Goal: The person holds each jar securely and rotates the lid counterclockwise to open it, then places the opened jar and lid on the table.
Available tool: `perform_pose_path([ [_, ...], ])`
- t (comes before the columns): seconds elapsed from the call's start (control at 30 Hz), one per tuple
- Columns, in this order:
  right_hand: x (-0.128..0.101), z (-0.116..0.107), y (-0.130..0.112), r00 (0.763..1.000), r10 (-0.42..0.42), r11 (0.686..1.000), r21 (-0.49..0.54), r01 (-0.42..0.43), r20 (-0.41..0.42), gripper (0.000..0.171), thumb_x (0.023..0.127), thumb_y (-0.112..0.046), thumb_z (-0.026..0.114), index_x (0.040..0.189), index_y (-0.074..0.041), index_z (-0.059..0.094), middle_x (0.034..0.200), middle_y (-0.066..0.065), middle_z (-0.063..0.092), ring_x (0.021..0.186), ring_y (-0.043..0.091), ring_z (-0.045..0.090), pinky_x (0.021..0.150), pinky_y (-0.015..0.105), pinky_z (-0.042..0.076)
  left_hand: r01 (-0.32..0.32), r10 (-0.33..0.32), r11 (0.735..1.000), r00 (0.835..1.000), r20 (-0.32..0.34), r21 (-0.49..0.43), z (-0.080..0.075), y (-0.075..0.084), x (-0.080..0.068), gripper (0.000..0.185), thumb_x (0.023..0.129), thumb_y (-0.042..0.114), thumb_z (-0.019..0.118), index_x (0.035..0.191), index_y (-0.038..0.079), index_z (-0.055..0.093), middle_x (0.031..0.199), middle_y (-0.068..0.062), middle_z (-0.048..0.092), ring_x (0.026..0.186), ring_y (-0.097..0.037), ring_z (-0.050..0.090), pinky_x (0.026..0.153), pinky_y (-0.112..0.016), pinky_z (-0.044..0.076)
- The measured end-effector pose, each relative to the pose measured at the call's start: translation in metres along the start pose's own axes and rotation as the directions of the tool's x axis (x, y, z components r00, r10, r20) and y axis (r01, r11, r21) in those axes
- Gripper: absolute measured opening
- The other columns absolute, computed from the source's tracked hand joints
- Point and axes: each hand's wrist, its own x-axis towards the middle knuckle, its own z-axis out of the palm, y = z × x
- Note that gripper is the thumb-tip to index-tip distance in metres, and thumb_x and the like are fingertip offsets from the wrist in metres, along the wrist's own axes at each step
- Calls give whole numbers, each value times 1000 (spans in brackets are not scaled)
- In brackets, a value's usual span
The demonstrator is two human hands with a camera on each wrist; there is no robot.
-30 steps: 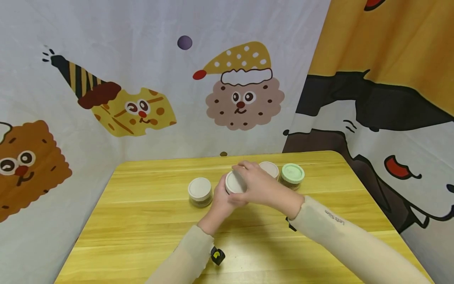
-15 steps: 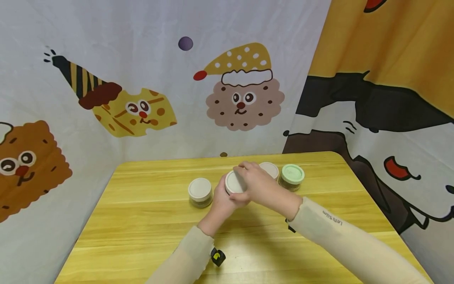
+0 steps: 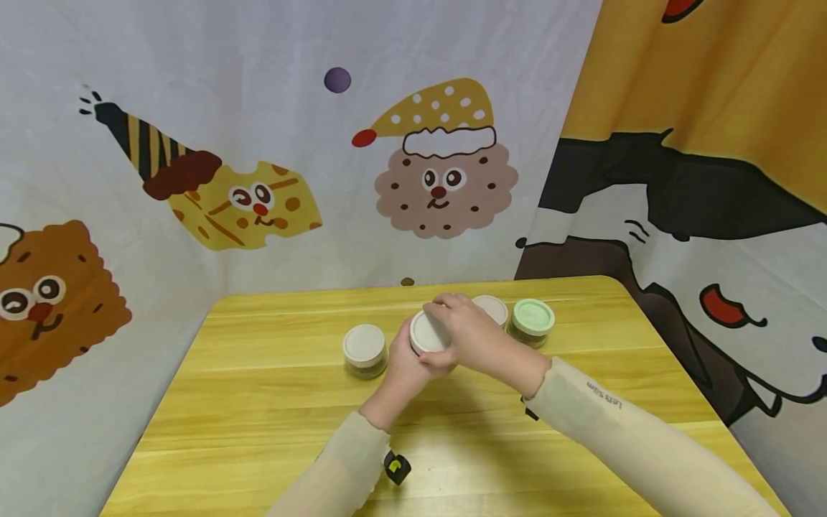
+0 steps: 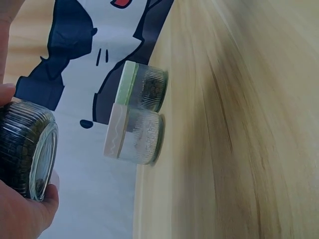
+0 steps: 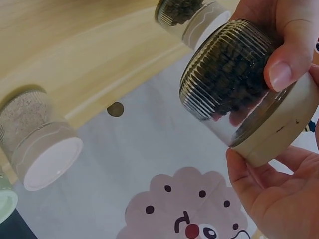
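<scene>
Both hands hold a ribbed glass jar (image 5: 224, 69) with dark chunks inside, raised over the table. My left hand (image 3: 402, 373) wraps round its glass body. From above, my right hand (image 3: 474, 334) grips the off-white lid (image 3: 426, 334), its thumb at the near edge and its fingers across the far side. The lid sits on the jar's mouth. In the left wrist view, the jar's glass base (image 4: 45, 162) shows between the left fingers and thumb. The right wrist view has the right fingertips (image 5: 239, 167) against the lid's rim.
A white-lidded jar (image 3: 365, 352) stands left of the hands. Behind the right hand is another white-lidded jar (image 3: 492, 309) with pale contents, beside a green-lidded jar (image 3: 533, 319) with dark contents. The wooden table (image 3: 258, 416) ends at a cartoon-printed curtain (image 3: 271, 93).
Almost nothing differs. Both hands keep their hold on the jar and lid; the right forearm has shifted very slightly to the left.
</scene>
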Motion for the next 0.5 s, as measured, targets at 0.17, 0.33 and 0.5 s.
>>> perform_pose_path([
  [0.17,0,-2,2,999,-25,999,22,24,23,74,68,-47,79,126,-5,59,123,12,58,112,28,53,90,40,51,-7,7,1000,1000,18,-5,-1,-1,0,87,61,16,85,136,7,43,128,-15,55,116,-31,54,96,-47,47],
  [0.33,-3,-7,3,994,-76,996,61,71,81,74,67,-41,81,128,-6,58,129,12,56,116,28,52,90,41,51,-40,42,999,995,90,-32,-3,-4,-3,85,65,17,83,138,9,42,128,-11,55,116,-27,54,96,-43,47],
  [0.5,-5,-7,5,991,-82,994,83,74,108,74,68,-40,80,131,-7,56,131,11,53,119,28,50,92,41,50,-66,72,997,988,134,-48,-4,-7,-3,86,68,20,83,142,13,37,132,-10,52,119,-27,52,98,-44,46],
])
